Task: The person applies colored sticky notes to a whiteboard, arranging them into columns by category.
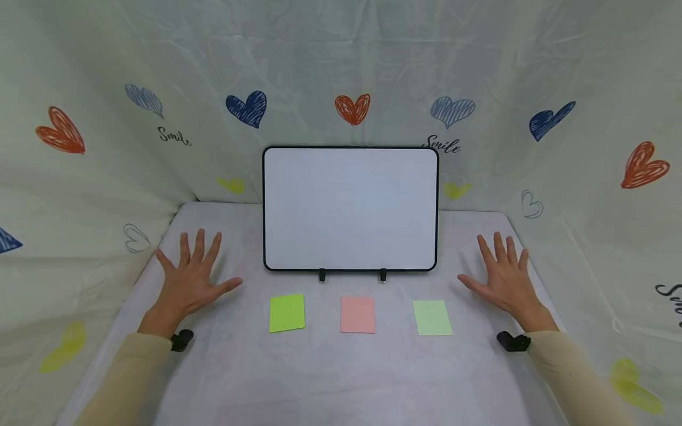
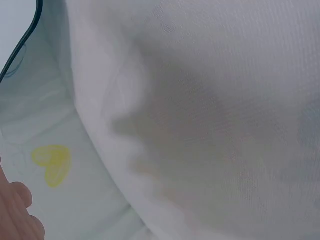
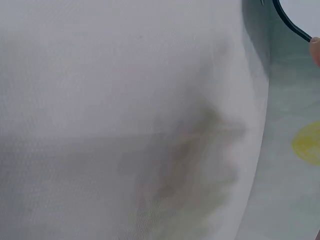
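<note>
My left hand (image 1: 190,284) is spread wide over the left side of the white table, fingers straight, holding nothing. On the right side, my right hand (image 1: 506,281) is spread in the same way and also holds nothing. Between them lie three square paper notes in a row: a bright green note (image 1: 287,313) nearest the left hand, a pink note (image 1: 357,315) in the middle, and a pale green note (image 1: 433,318) nearest the right hand. Behind the notes stands a whiteboard (image 1: 350,210) with a black frame. The left wrist view catches only some fingers (image 2: 17,210).
Two small black feet (image 1: 322,275) hold up the whiteboard at its lower edge. A pale cloth (image 1: 309,65) printed with hearts and the word "Smile" hangs behind and on both sides of the table (image 1: 341,378). Black wrist devices (image 1: 182,340) sit at both sleeves.
</note>
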### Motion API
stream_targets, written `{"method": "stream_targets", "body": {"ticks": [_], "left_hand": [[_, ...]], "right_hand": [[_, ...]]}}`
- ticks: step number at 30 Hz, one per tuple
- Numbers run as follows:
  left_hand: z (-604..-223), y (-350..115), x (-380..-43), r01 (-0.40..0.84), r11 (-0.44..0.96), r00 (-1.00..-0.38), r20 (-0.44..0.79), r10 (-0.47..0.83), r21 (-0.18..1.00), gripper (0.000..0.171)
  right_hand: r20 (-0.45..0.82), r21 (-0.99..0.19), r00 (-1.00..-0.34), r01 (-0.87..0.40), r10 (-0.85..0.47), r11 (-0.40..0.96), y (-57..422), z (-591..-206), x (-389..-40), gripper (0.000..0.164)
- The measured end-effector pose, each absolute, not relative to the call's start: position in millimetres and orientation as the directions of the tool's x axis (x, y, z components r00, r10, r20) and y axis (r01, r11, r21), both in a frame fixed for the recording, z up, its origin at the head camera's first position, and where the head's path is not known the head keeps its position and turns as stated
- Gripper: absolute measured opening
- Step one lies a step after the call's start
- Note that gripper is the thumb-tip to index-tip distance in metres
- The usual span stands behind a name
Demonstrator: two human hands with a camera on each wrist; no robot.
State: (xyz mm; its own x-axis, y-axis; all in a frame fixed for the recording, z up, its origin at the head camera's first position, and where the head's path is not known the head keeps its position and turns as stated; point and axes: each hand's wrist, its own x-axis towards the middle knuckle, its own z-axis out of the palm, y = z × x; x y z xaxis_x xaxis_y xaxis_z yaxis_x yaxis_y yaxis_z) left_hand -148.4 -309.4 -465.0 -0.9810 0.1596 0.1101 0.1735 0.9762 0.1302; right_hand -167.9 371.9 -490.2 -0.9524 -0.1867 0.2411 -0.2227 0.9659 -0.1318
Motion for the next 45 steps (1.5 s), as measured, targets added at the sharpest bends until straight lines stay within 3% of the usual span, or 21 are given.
{"method": "stream_targets", "body": {"ticks": [20, 34, 45], "left_hand": [[-462.0, -295.4, -127.0, 0.154, 0.957, -0.983, 0.136, 0.124, 0.244, 0.114], [-460.7, -280.9, -96.2, 0.243, 0.959, -0.968, 0.100, 0.230, 0.148, 0.115], [-471.7, -274.0, -76.8, 0.324, 0.935, -0.946, 0.052, 0.320, 0.146, 0.111]], "right_hand": [[0.203, -0.212, -0.951, -0.276, -0.234, 0.938, 311.2, -480.8, -156.4, 0.106], [0.313, -0.223, -0.861, -0.477, -0.401, 0.850, 237.0, -477.1, -145.7, 0.104], [0.300, -0.260, -0.797, -0.598, -0.525, 0.759, 167.0, -480.2, -138.5, 0.101]]}}
